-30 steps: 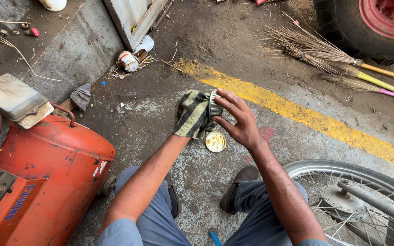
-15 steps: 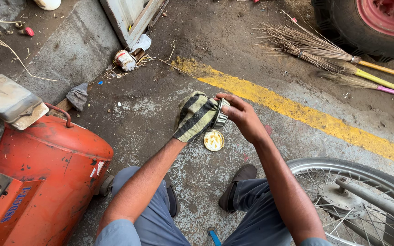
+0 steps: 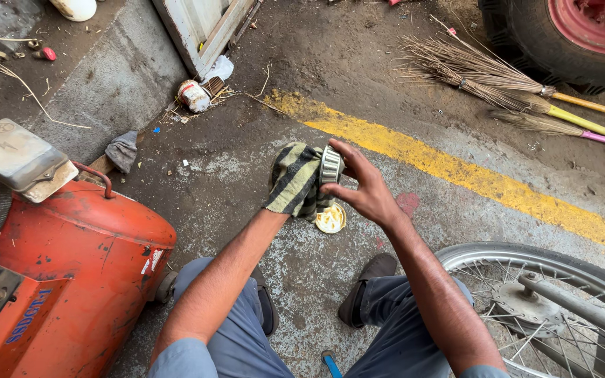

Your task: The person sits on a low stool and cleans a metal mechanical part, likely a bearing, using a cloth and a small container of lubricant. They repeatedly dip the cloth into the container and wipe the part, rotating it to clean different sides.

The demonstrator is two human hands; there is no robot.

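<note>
Now, bearing: metal ring, held above the tin on the floor
Right hand: fingers clamped on the bearing's rim from the right
Left hand: closed inside the striped rag, pressed on the bearing's left face
Slip risk: a greasy rim could slide from the fingertips; the bearing would then drop beside the tin
Snag risk: rag could catch in the rollers

Bearing above tin, between hands

A small white label with red marks sits on the side of the orange tank, and blue lettering runs lower down. A crushed white-and-red can lies by the concrete step.
</note>
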